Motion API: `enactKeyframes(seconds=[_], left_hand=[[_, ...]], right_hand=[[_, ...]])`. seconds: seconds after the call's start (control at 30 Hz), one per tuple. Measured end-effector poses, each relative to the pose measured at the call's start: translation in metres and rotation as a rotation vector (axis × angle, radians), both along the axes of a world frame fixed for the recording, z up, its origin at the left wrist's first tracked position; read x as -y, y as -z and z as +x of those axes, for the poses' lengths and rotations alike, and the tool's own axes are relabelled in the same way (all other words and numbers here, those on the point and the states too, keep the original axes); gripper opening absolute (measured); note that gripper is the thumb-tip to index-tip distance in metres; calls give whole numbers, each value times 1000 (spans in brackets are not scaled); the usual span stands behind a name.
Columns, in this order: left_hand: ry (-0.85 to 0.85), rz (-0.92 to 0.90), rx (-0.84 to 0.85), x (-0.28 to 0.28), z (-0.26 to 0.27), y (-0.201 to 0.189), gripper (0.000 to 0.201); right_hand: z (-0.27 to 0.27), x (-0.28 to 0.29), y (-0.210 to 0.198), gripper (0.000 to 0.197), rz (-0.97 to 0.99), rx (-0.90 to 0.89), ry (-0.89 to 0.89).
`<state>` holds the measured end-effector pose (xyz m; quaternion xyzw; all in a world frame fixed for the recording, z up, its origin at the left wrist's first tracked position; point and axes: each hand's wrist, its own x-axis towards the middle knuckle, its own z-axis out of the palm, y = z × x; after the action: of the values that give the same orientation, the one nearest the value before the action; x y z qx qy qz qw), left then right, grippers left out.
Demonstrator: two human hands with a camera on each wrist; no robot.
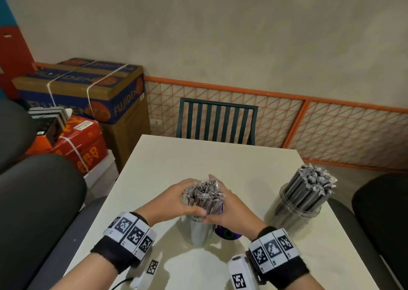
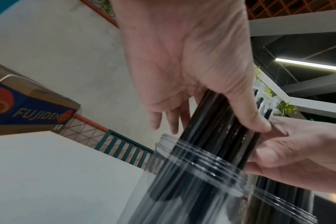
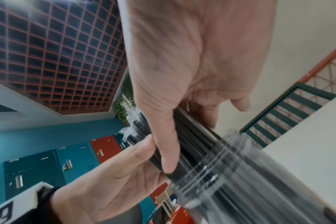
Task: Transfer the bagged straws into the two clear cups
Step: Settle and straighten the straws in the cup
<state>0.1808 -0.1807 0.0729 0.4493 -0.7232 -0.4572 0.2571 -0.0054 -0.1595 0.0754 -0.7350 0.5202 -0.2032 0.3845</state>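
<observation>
Two hands close around a bundle of dark wrapped straws (image 1: 202, 196) standing in a clear cup (image 1: 197, 231) near the middle of a white bench (image 1: 220, 164). The left hand (image 1: 176, 201) curls round the bundle from 9 o'clock, thumb across the near side; the right hand (image 1: 229, 208) clasps it from 3 o'clock, and the two thumbs meet in front, just above the cup's ridged rim. In the left wrist view the straws (image 2: 217, 128) run down through the cup's mouth (image 2: 192, 159) into the clear wall, with the left thumb pressed on them and the right hand's fingers (image 2: 290, 151) wrapped round from the other side. The right wrist view shows the same grip mirrored: the right hand (image 3: 192, 75) lies thumb-down along the straws (image 3: 192, 144), the left hand (image 3: 113, 178) cups them from below.

At 3 o'clock on the bench, well apart from the hands, a second clear cup (image 1: 293, 212) stands packed with straws (image 1: 309, 186), their crinkled wrapper ends fanned above the rim. A purple-and-green object (image 1: 227, 234) lies on the bench just behind the right wrist; what it is cannot be told. A green slatted chair (image 1: 217, 122) sits at the bench's 12 o'clock edge, and strapped cardboard boxes (image 1: 88, 91) are stacked at 10 o'clock.
</observation>
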Motion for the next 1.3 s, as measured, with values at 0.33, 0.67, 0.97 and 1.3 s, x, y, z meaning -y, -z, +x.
enactKeyframes(seconds=[0.33, 0.67, 0.97, 1.3], left_hand=[[-34, -58, -45, -11, -5, -4, 62], [-89, 12, -100, -9, -5, 9, 61], [-159, -59, -47, -12, -10, 3, 53], [-90, -34, 62, -15, 4, -1, 87]], right_hand=[[-1, -4, -16, 70, -57, 148, 45], [2, -5, 5, 72, -74, 163, 75], [9, 0, 13, 51, -137, 158, 148], [-13, 2, 6, 100, -10, 128, -12]])
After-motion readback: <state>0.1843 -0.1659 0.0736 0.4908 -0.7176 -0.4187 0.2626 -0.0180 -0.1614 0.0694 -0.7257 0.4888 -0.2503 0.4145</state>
